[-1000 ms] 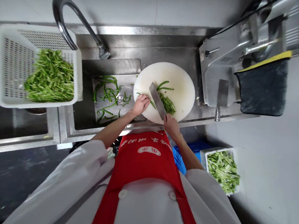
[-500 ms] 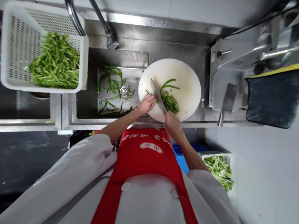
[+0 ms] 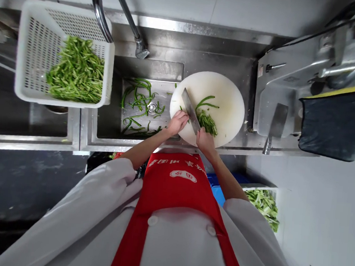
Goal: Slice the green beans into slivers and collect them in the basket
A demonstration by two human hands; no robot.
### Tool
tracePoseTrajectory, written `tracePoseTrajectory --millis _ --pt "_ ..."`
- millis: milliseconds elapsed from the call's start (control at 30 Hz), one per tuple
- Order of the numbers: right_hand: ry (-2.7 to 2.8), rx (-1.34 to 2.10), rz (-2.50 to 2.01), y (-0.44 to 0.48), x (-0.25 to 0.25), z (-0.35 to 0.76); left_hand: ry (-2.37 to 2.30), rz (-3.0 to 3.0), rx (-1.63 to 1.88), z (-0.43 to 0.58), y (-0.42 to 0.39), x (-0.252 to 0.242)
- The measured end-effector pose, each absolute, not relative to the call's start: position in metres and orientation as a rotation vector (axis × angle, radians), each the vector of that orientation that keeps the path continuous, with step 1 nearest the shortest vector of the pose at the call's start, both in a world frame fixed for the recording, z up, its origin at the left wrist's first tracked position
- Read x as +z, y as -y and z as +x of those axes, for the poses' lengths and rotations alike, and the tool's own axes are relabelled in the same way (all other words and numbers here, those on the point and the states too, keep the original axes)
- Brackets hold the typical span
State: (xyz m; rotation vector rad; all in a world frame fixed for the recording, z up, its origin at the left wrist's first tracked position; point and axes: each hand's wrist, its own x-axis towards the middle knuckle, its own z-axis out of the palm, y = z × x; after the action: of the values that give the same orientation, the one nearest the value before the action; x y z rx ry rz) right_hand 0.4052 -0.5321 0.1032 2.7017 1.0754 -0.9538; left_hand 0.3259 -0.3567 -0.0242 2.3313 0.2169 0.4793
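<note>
A cleaver [image 3: 190, 110], its broad grey metal blade laid slantwise, is gripped by the right hand [image 3: 205, 140]; the fingers are closed round the handle, which is hidden by them. The left hand [image 3: 178, 122] is set just beside the blade, with its fingers curled closed on a slim green pod [image 3: 180, 108], most of which is covered by the hand. Both hands are held over a white, smooth, oval-looking cutting board [image 3: 233, 96], by which the edge of the steel sink [image 3: 152, 69] is overlapped. On the blade's other side, a loose heap of thin green shreds [image 3: 208, 124] is gathered on the board, and two long, curved pods [image 3: 210, 105] are left whole near it. More smooth, bent pods [image 3: 141, 98] are strewn over the sink's floor around a round metal drain [image 3: 152, 108]. To the left, a heap of slivered greens [image 3: 76, 73] is held in a white plastic basket [image 3: 109, 72] with slotted walls, above which a bowed, shiny metal faucet [image 3: 101, 20] is partly seen. On the right, a second cleaver [image 3: 279, 120] with a rectangular blade is laid near a dark cloth-like sheet [image 3: 335, 121] edged in yellow.
</note>
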Motion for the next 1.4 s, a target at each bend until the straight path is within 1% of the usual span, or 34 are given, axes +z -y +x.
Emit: tracePoseTrajectory --millis 267,500,800,967,1100,1200,1333,1400 --pt "-1.157 -0.953 2.666 0.545 0.117 0.407 -0.196 2.329 0.453 0.328 0.345 -0.024" --pt "-1.120 -1.005 2.738 0.524 0.104 0.409 -0.162 2.331 0.437 0.322 0.338 -0.023" --pt "-1.166 -1.053 2.704 0.537 0.109 0.404 -0.144 2.375 0.434 0.325 0.340 -0.028" --pt "-1.117 -0.974 2.731 0.527 0.096 0.408 -0.148 2.480 0.380 0.321 0.342 -0.025" --pt "-1.160 -0.940 2.750 0.545 0.095 0.417 -0.161 2.519 0.357 0.318 0.356 -0.023" --pt "-1.136 -0.980 2.752 0.562 0.106 0.415 -0.184 2.460 0.428 0.316 0.374 -0.018" --pt "-1.035 -0.986 2.745 0.563 0.121 0.404 -0.461 2.340 0.711 0.311 0.377 -0.008" --pt "-1.030 -0.996 2.736 0.559 0.126 0.399 -0.508 2.337 0.759 0.310 0.371 -0.004"
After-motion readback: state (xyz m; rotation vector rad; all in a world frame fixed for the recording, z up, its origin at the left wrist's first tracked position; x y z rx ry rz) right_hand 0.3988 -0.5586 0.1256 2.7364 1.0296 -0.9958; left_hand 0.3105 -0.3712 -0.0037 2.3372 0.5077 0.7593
